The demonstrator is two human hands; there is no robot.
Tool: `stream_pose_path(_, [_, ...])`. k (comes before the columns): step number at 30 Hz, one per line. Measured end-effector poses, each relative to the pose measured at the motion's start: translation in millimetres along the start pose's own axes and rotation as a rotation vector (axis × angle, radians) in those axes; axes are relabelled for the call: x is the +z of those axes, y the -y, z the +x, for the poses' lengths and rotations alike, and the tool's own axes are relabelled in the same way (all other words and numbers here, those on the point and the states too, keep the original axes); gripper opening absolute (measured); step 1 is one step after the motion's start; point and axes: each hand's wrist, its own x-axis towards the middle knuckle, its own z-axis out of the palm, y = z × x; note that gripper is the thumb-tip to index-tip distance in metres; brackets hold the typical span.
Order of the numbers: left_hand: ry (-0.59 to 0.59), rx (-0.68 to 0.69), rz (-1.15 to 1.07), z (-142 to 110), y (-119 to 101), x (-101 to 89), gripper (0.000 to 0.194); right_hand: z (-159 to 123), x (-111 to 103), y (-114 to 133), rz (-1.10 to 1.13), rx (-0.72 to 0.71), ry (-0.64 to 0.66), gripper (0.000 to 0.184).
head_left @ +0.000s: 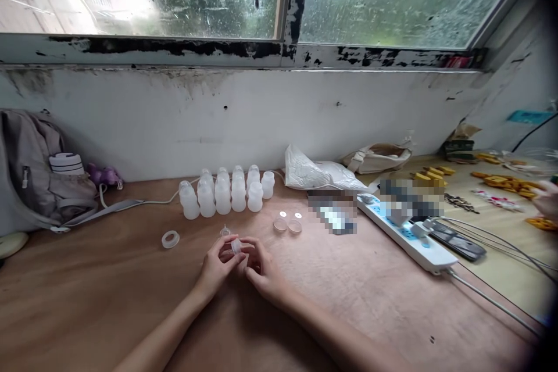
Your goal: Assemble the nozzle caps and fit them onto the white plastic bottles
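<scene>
Near the front of the brown table, my left hand (217, 264) pinches a small translucent plastic bottle ring (236, 246) between thumb and fingers. My right hand (264, 270) meets it from the other side, its curled fingertips against the ring; the exact contact is partly hidden. Just behind my left fingers stands a clear bottle teat (225, 231). Another translucent ring (170, 239) lies to the left. Beyond my hands, several frosted small bottles (223, 195) stand in rows, most with domed tops. Two clear round lids (280, 225) and two small white discs (297, 215) lie to the right.
A white power strip (410, 235) with cables and a dark phone (457, 241) lie at right. Behind are a plastic bag (320, 171) and a beige pouch (378, 157). A grey backpack (35, 168) stands left. At far right, another person's hand (547, 199) is near yellow pieces (505, 183).
</scene>
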Motion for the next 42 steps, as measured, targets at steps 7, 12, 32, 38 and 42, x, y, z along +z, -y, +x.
stream_pose_path(7, [0.028, 0.087, 0.247, -3, -6, -0.2, 0.038, 2, -3, 4, 0.058, 0.083, -0.067, 0.03])
stream_pose_path(12, [0.05, 0.134, 0.318, -5, -8, -0.1, 0.036, 1, 1, 5, -0.042, 0.081, -0.175, 0.017])
stream_pose_path(32, [-0.021, 0.189, 0.438, -13, -23, 7.0, 0.021, 6, 3, -1, -0.047, 0.125, -0.208, 0.018])
stream_pose_path(38, [-0.037, 0.161, 0.429, -10, -16, 5.8, 0.016, 7, 2, 0, -0.184, 0.072, -0.248, 0.015])
stream_pose_path(42, [-0.068, 0.183, 0.481, -12, -16, 5.4, 0.012, 6, 4, 3, -0.201, 0.062, -0.248, 0.016])
